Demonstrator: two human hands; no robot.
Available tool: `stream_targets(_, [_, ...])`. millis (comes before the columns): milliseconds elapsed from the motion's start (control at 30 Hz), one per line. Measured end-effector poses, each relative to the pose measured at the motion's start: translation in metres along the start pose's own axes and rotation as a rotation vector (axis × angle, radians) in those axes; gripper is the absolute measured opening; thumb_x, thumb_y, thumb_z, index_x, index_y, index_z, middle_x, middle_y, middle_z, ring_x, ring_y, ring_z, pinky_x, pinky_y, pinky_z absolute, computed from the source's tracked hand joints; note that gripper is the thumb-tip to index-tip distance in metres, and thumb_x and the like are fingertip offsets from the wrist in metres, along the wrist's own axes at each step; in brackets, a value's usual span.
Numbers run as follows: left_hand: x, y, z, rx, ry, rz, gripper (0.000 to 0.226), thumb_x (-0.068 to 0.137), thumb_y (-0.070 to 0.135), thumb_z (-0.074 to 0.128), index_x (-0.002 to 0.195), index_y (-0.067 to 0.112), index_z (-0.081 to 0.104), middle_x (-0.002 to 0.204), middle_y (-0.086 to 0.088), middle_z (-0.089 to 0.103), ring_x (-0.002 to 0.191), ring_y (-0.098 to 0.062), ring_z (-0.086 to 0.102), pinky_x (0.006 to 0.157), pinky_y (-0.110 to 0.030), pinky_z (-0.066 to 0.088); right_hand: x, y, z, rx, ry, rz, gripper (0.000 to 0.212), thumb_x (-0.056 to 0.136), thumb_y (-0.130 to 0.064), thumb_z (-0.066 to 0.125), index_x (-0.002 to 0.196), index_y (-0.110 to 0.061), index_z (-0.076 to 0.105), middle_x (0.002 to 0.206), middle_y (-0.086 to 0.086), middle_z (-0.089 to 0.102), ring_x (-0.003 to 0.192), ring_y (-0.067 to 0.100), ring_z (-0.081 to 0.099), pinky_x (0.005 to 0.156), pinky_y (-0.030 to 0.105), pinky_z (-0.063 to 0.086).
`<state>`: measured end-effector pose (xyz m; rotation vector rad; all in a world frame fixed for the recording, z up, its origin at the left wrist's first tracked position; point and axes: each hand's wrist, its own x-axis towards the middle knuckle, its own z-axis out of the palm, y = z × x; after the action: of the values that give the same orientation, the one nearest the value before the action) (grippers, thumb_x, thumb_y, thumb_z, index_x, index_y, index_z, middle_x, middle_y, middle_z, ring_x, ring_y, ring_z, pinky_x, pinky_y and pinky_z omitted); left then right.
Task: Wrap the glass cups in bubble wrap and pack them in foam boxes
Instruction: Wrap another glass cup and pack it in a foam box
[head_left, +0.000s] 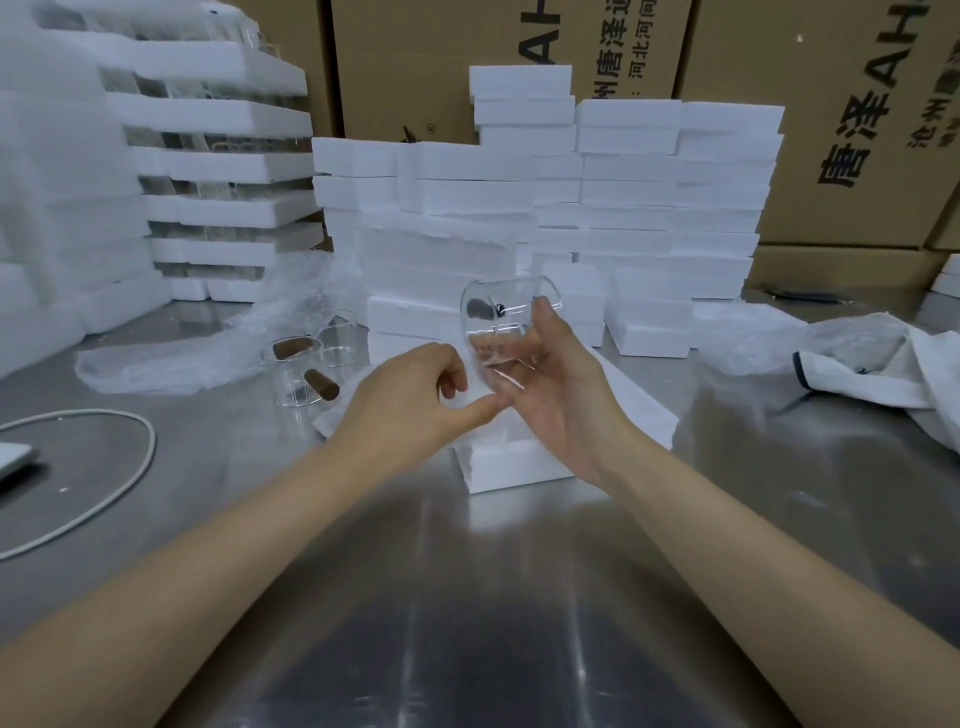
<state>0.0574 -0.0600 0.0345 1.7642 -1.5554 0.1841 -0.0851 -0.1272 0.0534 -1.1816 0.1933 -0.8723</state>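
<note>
The right hand (558, 395) grips a glass cup (501, 332) above a foam box (514, 462) on the bench (467, 597). The left hand (410, 400), loosely curled and holding nothing, touches the right at the fingertips. More cups (296, 374) stand left by bubble wrap (171, 364); foam stacks (597, 208) behind.

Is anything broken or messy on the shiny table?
Nothing looks broken. The clear glass cup in the right hand seems whole. One clear glass cup with a brown handle lies tipped on its side, and the white foam box under the hands has a ragged, crumbly near edge.
</note>
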Motion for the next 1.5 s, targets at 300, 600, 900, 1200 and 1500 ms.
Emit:
stream_targets(300, [0.009,-0.013,-0.001,-0.384,0.026,-0.233,0.019,0.086,0.013,0.061,0.069,0.020,0.056,0.066,0.001,0.064,0.051,0.003,0.054,0.048,-0.008,0.036,0.004,-0.016,-0.016,0.084,0.214,-0.016,0.050,0.090,-0.057,0.045,0.061,-0.017,0.052,0.064,0.005,0.064,0.066,0.018,0.064,0.064,0.026,0.048])
stream_targets(600, [0.017,-0.009,-0.013,-0.768,0.113,-0.311,0.039,0.092,0.011,0.056,0.067,0.034,0.075,0.081,0.011,0.071,0.078,-0.012,0.057,0.073,-0.026,0.043,0.003,-0.014,-0.013,-0.134,0.226,0.115,0.043,0.088,-0.062,0.046,0.077,-0.020,0.049,0.065,0.001,0.055,0.048,0.014,0.055,0.042,0.017,0.035])
stream_targets(900, [0.012,-0.005,-0.014,-0.888,-0.052,-0.125,0.021,0.074,0.025,0.058,0.054,0.025,0.065,0.057,0.007,0.053,0.056,-0.010,0.045,0.056,-0.018,0.036,0.007,-0.010,-0.006,-0.374,0.255,0.007,0.045,0.075,-0.060,0.055,0.044,-0.028,0.063,0.063,-0.002,0.065,0.065,0.013,0.054,0.051,0.020,0.034])
stream_targets(1200, [0.014,-0.004,-0.016,-0.880,0.030,-0.055,0.021,0.082,0.021,0.061,0.063,0.029,0.063,0.075,0.018,0.060,0.068,-0.002,0.050,0.062,-0.014,0.040,0.006,-0.004,0.001,-0.208,0.229,-0.057,0.028,0.080,-0.043,0.068,0.072,-0.017,0.075,0.075,-0.003,0.070,0.070,0.015,0.062,0.061,0.021,0.045])
stream_targets(1500, [0.018,-0.010,-0.012,-0.833,0.239,-0.234,0.016,0.090,0.015,0.063,0.077,0.023,0.063,0.088,0.009,0.071,0.082,-0.001,0.065,0.082,-0.021,0.051,0.000,-0.008,0.002,-0.087,0.190,-0.035,0.057,0.081,-0.060,0.048,0.045,-0.016,0.056,0.065,0.010,0.064,0.058,0.015,0.056,0.057,0.024,0.040])
